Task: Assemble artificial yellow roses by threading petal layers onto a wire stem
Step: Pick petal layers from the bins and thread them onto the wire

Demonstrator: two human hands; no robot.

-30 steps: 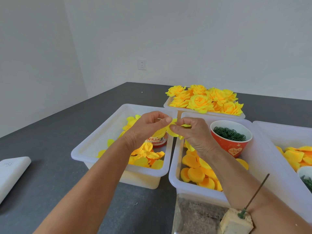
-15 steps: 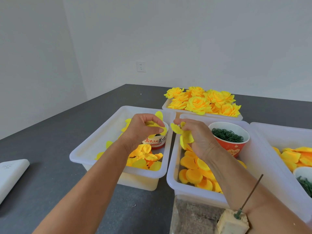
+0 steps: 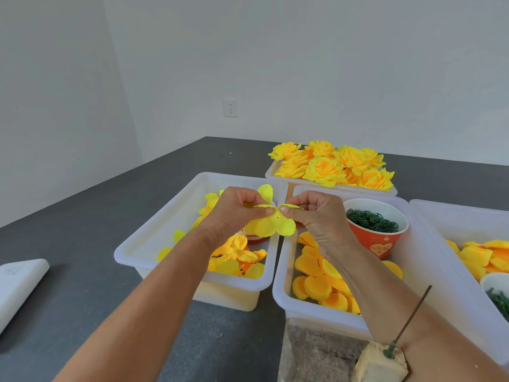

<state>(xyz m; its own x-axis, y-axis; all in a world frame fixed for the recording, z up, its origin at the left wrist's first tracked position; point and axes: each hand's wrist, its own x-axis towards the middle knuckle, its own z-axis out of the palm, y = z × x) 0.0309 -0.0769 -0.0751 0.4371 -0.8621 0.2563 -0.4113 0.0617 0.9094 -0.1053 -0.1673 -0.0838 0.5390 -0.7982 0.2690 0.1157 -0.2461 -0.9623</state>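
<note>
Both hands pinch one yellow petal layer (image 3: 271,224) (small hole at its centre) above the gap between two white bins: left hand (image 3: 234,213) and right hand (image 3: 316,216) grip opposite petals.

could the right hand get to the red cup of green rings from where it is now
Probably yes. The right hand is just beside the red cup, whose top is open, but it pinches the petal layer and would need to let go.

Head-worn camera looks forward and down, close above the table (image 3: 110,216).
</note>
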